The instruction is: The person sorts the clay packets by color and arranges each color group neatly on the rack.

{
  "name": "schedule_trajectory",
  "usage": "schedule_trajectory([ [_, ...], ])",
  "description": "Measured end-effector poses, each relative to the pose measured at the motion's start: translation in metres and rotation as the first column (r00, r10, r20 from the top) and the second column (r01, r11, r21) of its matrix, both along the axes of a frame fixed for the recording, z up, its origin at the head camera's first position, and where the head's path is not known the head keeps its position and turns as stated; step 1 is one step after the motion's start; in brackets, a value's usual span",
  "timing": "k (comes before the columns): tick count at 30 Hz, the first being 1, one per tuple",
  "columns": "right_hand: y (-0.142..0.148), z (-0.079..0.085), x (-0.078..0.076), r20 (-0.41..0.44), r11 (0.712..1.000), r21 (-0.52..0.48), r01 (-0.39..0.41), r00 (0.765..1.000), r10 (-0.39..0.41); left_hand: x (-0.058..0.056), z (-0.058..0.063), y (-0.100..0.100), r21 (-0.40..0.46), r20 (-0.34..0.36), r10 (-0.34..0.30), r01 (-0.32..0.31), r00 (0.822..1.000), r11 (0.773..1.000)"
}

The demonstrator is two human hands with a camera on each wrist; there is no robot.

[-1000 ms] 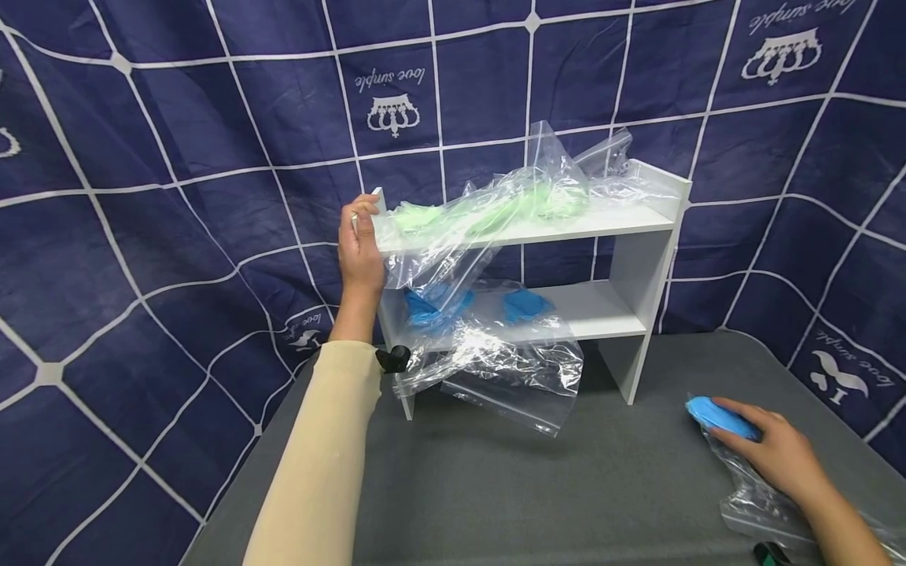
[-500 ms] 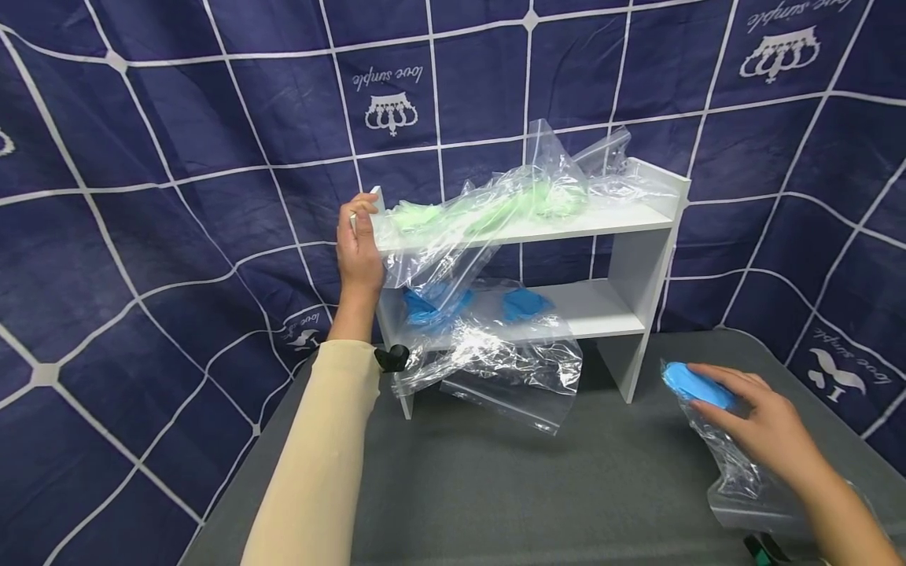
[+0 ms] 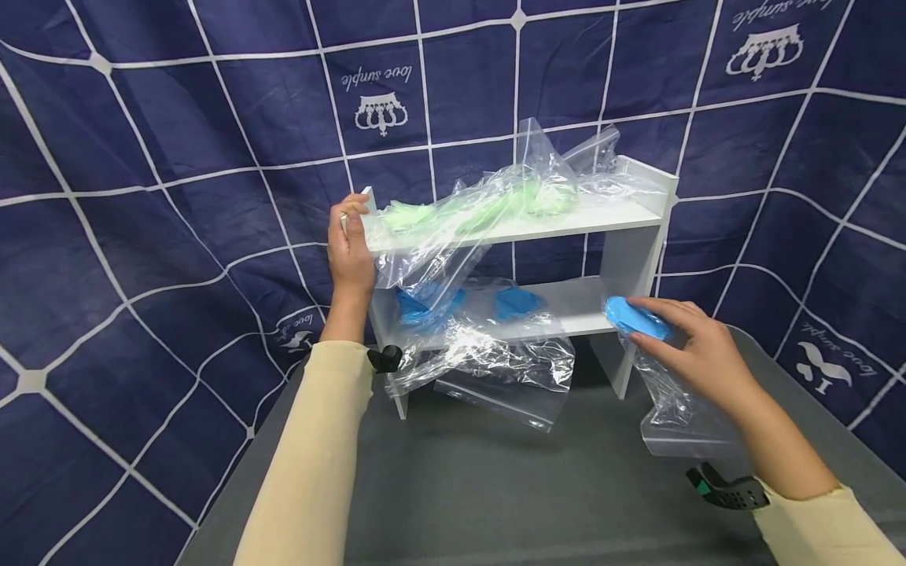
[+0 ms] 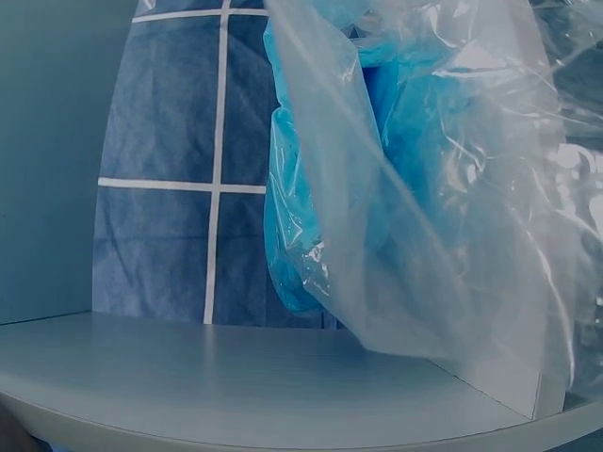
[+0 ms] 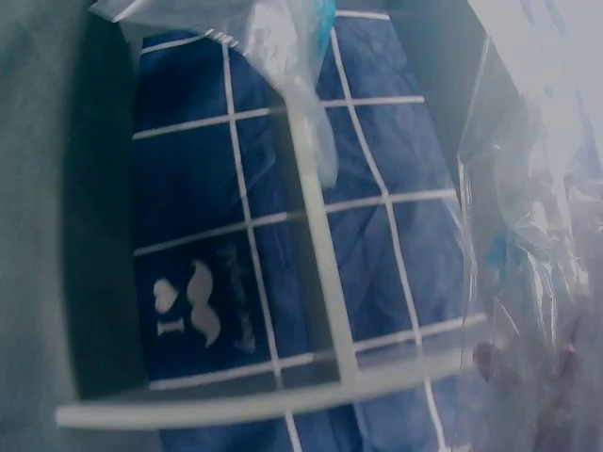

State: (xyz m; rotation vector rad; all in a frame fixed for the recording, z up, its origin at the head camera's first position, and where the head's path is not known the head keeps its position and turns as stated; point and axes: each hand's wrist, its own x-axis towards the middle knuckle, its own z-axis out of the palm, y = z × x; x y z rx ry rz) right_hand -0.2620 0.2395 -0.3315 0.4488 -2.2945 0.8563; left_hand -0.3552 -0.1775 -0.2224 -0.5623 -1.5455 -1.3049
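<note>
My left hand (image 3: 350,248) grips the upper left side panel of a small white two-tier shelf (image 3: 602,224). My right hand (image 3: 701,346) pinches a smooth blue bundle (image 3: 635,318) inside a clear zip bag, between thumb and fingers. The bag's loose zip end (image 3: 683,436) hangs below the hand. In the head view this bundle overlaps the right end of the lower shelf board. Bagged pale green bundles (image 3: 488,204) lie on the upper board. Two bagged blue bundles lie on the lower board, one left (image 3: 425,303) and one nearer the middle (image 3: 517,302).
Clear bag plastic (image 3: 510,354) droops over the front edge of the lower board. The shelf stands on a dark grey tabletop (image 3: 481,487). Behind it hangs a navy cloth (image 3: 467,94) with white grid lines. A further empty-looking bag (image 3: 616,185) lies at upper right.
My right hand has carried the bagged blue bundle up and left, from over the tabletop to the shelf's right end. My left hand keeps its grip on the side panel.
</note>
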Motion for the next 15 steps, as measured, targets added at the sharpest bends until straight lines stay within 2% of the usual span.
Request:
schedule_trajectory([
  [7,-0.028,0.019,-0.027,0.033,0.998,-0.064,-0.030,0.999,0.032,0.001,-0.001,-0.002,-0.008,-0.002,-0.003,0.003,1.000,1.000],
  [15,-0.047,0.026,-0.062,0.109,0.990,-0.139,-0.033,0.993,0.049,0.001,0.000,-0.001,-0.003,-0.006,-0.012,0.012,1.000,1.000],
])
